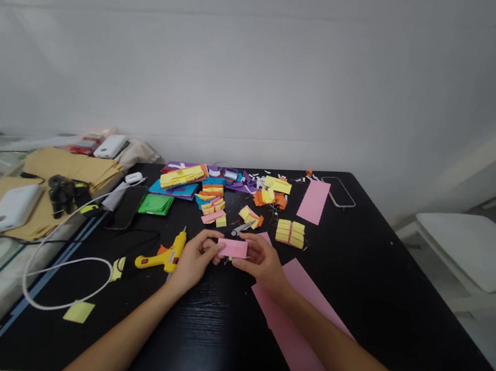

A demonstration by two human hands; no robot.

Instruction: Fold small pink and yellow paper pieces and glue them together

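Observation:
Between my two hands is a small pink paper strip (233, 248), held up above the black table. My left hand (195, 257) pinches its left end, and my right hand (262, 263) grips the right end. Just beyond the strip lies a pair of scissors (240, 228), partly covered by my right hand. A large pink sheet (299, 329) lies under my right forearm. Left of my left hand rests a yellow glue gun (165, 254). A bundle of yellow folded paper (290, 233) sits beyond my right hand.
Colored paper stacks (182, 177) and scraps line the table's back. A pink sheet (314, 201) and a phone-like frame (339, 193) lie back right. Toward the left are a black phone (127, 208), a looping white cable (62, 311) and brown envelopes (73, 167). A white stool (467, 250) stands right.

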